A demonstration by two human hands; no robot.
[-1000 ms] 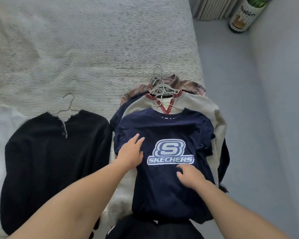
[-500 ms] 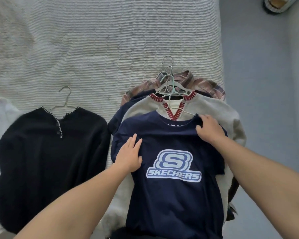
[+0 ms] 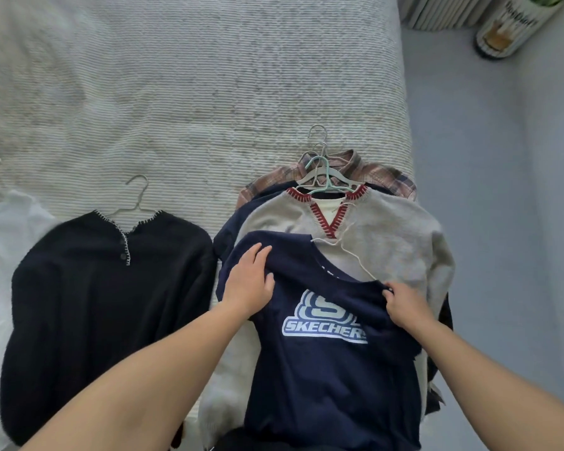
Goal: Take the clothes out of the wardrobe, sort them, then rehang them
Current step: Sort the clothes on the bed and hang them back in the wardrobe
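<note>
Now the right hand (image 3: 404, 304) pinches the navy shirt (image 3: 332, 369), pulling its shoulder off the hanger (image 3: 349, 252) toward 5 o'clock; the flat left hand (image 3: 249, 284) presses it down.

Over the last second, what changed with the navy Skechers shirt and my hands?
The right hand moved up to the navy shirt's right shoulder, gripped it and pulled it down, baring its thin hanger on the beige sweater. The left hand stayed pressing the shirt. The black sweater lies as before.
</note>
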